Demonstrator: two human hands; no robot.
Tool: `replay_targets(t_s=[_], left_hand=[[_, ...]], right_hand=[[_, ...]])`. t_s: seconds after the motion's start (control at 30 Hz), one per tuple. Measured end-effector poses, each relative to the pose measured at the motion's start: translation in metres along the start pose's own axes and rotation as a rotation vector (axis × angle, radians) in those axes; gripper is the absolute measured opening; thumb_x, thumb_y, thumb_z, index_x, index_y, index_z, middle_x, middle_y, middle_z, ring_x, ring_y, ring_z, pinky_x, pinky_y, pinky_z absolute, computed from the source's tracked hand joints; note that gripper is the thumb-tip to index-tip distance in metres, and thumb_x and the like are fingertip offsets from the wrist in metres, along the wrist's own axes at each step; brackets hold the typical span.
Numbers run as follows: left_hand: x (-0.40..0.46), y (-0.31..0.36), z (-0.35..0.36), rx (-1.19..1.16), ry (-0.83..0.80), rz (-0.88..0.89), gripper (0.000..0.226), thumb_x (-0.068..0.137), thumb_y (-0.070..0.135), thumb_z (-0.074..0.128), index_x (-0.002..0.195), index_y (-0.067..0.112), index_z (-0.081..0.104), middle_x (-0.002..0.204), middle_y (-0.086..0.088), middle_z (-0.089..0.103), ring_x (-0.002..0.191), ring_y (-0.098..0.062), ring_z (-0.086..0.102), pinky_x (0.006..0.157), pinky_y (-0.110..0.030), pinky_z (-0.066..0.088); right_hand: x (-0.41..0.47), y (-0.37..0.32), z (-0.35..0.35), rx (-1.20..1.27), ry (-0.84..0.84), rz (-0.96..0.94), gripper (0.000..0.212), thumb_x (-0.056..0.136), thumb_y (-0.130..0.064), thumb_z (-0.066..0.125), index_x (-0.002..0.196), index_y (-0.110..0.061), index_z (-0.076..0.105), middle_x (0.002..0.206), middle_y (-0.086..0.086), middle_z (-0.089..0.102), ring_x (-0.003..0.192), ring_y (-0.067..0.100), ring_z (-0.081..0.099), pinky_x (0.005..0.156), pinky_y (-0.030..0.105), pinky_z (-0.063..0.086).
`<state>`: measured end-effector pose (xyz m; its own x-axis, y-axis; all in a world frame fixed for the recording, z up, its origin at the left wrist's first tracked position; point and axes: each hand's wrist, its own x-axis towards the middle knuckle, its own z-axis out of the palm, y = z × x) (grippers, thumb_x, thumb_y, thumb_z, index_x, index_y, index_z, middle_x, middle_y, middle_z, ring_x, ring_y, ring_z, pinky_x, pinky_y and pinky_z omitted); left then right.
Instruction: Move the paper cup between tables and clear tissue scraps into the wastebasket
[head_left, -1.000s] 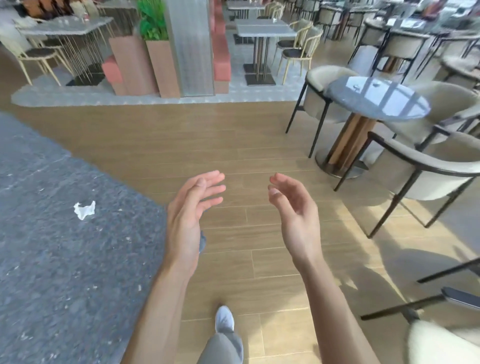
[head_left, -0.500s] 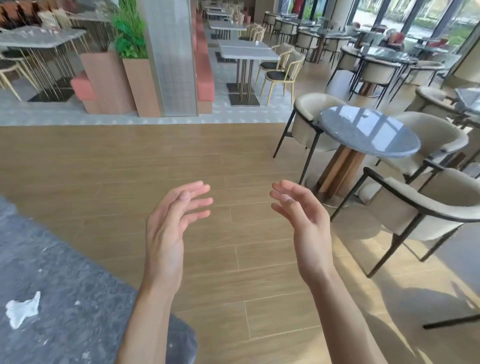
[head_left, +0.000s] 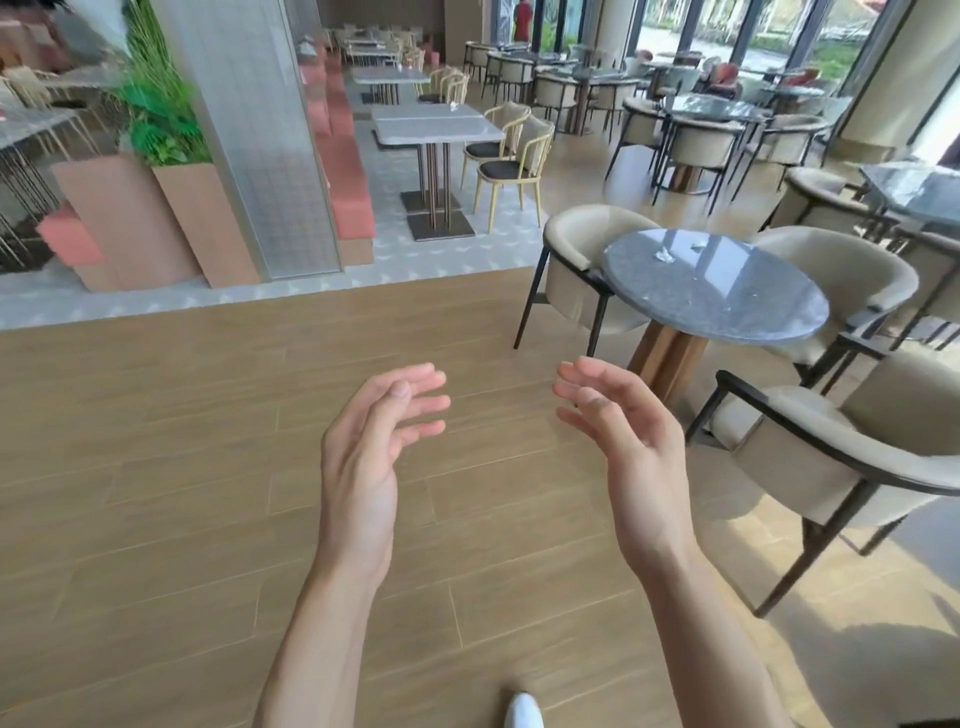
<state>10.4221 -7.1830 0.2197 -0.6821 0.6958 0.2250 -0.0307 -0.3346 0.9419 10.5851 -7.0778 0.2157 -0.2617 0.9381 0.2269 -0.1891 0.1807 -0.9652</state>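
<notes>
Both hands are raised in front of the person, above the light brown wooden plank floor (head_left: 156, 467), and both hold nothing. The left hand (head_left: 363, 457) has its fingers relaxed and a little bent, spread apart, with the palm turned toward the right. The right hand (head_left: 634, 447) is the same way, loosely open, with the palm turned toward the left. The two hands face each other and do not touch.

Ahead and to the right stands a round dark grey stone desk (head_left: 727, 306) on a wooden base. On its top, near the far edge, lies a small white crumpled tissue scrap (head_left: 663, 254), and a second small pale scrap (head_left: 698, 244) lies just beside it to the right. Cream upholstered armchairs with black metal legs (head_left: 841, 457) stand around this desk. No paper cup and no wastebasket can be seen in this view.

To the left there are terracotta-coloured rectangular planters with green plants (head_left: 171, 223) beside a grey column. At the bottom edge the tip of a white shoe (head_left: 524, 712) shows on the floor.
</notes>
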Motion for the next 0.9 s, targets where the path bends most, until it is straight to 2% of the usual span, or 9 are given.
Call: replay_targets(t_s=[0.27, 0.4, 0.57, 0.8, 0.9], left_hand=[[0.175, -0.023, 0.092, -0.004, 0.026, 0.037, 0.031, 0.095, 0.026, 0.052, 0.11, 0.008, 0.073, 0.113, -0.011, 0.077, 0.106, -0.03, 0.073, 0.089, -0.043, 0.059], [0.264, -0.03, 0.109, 0.032, 0.072, 0.053, 0.023, 0.106, 0.011, 0.05, 0.106, 0.01, 0.073, 0.11, -0.01, 0.078, 0.103, -0.029, 0.074, 0.088, -0.042, 0.059], [0.377, -0.061, 0.13, 0.038, 0.065, 0.046, 0.024, 0.106, 0.01, 0.05, 0.104, 0.011, 0.074, 0.108, -0.01, 0.078, 0.1, -0.028, 0.075, 0.084, -0.037, 0.06], [0.566, -0.112, 0.131, -0.04, 0.059, 0.024, 0.025, 0.106, 0.012, 0.049, 0.104, 0.009, 0.074, 0.111, -0.013, 0.077, 0.102, -0.028, 0.075, 0.086, -0.041, 0.058], [0.651, -0.113, 0.139, -0.058, 0.047, 0.045, 0.025, 0.106, 0.011, 0.049, 0.104, 0.009, 0.074, 0.111, -0.014, 0.076, 0.103, -0.028, 0.074, 0.084, -0.038, 0.059]], right_hand=[[0.203, 0.011, 0.004, -0.002, -0.039, 0.016, 0.036, 0.086, -0.032, 0.063, 0.118, -0.017, 0.072, 0.116, -0.004, 0.077, 0.11, 0.014, 0.072, 0.107, 0.049, 0.052], [0.288, 0.022, 0.024, -0.012, -0.087, 0.011, 0.035, 0.086, -0.031, 0.062, 0.117, -0.017, 0.072, 0.116, -0.005, 0.077, 0.109, 0.014, 0.072, 0.107, 0.049, 0.052], [0.395, 0.056, 0.061, 0.025, -0.1, 0.026, 0.036, 0.085, -0.031, 0.063, 0.117, -0.016, 0.072, 0.113, -0.005, 0.078, 0.109, 0.013, 0.072, 0.104, 0.044, 0.055], [0.572, 0.103, 0.137, 0.044, -0.097, 0.058, 0.033, 0.082, -0.033, 0.066, 0.111, -0.019, 0.075, 0.114, -0.003, 0.078, 0.105, 0.014, 0.074, 0.108, 0.05, 0.052], [0.647, 0.107, 0.169, 0.052, -0.08, 0.042, 0.033, 0.085, -0.032, 0.065, 0.113, -0.019, 0.075, 0.114, -0.003, 0.078, 0.106, 0.014, 0.074, 0.107, 0.05, 0.052]])
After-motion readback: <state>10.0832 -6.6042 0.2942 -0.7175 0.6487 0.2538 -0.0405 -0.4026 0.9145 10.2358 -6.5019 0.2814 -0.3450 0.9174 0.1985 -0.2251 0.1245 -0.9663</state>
